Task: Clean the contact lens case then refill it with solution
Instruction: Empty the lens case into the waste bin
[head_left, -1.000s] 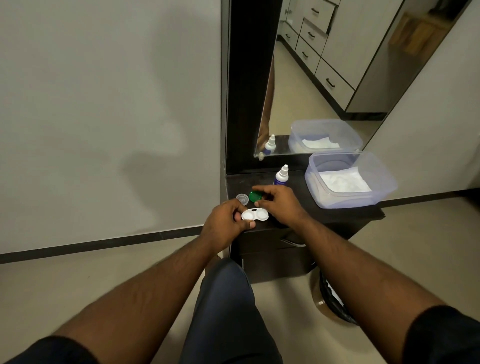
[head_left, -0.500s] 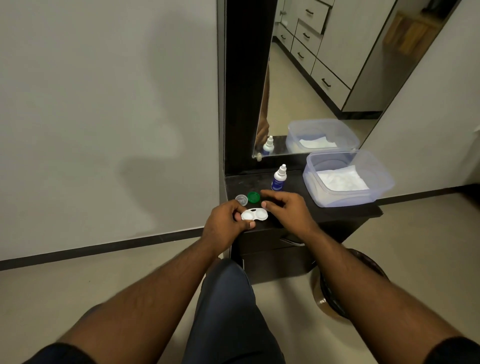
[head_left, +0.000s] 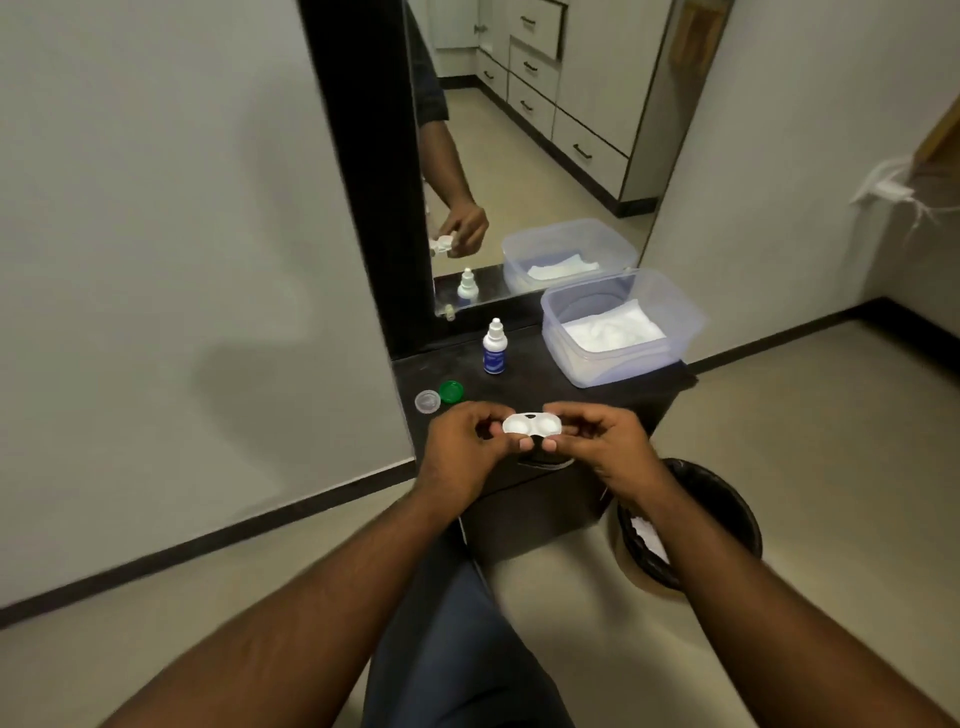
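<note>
A white contact lens case (head_left: 531, 425) with both wells uncovered is held level above the front of the dark cabinet top (head_left: 530, 387). My left hand (head_left: 460, 447) pinches its left end and my right hand (head_left: 602, 441) pinches its right end. Its two caps lie on the cabinet top at the left: a green cap (head_left: 450, 392) and a clear cap (head_left: 427, 401). A small white solution bottle (head_left: 494, 347) with a blue label stands upright behind the case, its nozzle cap on.
A clear plastic tub (head_left: 623, 358) holding white tissue sits at the right of the cabinet top. A mirror (head_left: 524, 156) stands behind it. A black-lined waste bin (head_left: 727, 499) stands on the floor at the right. My knee is below the cabinet.
My right hand left the green cap on the cabinet top and came to the case's right end. Both hands now hold the case, lifted slightly toward me.
</note>
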